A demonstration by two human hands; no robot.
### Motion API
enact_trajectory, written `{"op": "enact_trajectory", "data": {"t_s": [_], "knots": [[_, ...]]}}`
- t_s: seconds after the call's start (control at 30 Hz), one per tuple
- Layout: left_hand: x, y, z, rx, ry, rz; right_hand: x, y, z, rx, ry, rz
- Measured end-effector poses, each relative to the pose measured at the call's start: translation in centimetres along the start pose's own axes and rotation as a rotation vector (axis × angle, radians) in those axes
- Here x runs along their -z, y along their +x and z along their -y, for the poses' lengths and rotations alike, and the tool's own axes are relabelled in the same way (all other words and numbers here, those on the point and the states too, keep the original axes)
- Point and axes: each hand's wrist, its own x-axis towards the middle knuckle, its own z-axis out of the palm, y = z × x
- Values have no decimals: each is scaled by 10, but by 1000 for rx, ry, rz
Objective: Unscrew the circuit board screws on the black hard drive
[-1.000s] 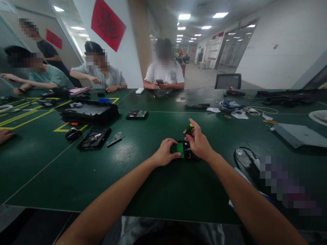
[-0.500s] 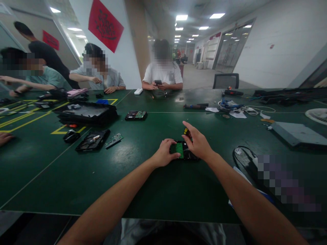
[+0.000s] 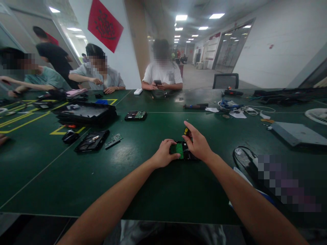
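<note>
A small black hard drive with a green circuit board lies on the green table in front of me. My left hand grips its left side, fingers curled round the edge. My right hand is at the drive's right side and holds a small screwdriver with a yellow and black handle upright over the board; its index finger points out to the upper left. The screwdriver's tip is hidden behind my fingers.
To the left lie an opened drive, a loose circuit board, a black mouse, a black tray and another drive. Cables and a grey case are at the right. Several people sit across the table.
My right hand has sunk lower over the drive and the screwdriver handle came down with it; its index finger now sticks out. A person standing at the far left has moved right.
</note>
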Motion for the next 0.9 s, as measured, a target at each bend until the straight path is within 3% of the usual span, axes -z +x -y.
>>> {"op": "enact_trajectory", "data": {"t_s": [0.27, 0.5, 0.9], "knots": [[2, 0, -3, -6, -9, 0, -1, -1, 0, 30, -43, -29], [3, 0, -2, -3, -5, 9, 1, -1, -1, -16, 67, -29], [4, -1, -4, -28, 18, 5, -5, -4, -6, -50, 61, -155]]}}
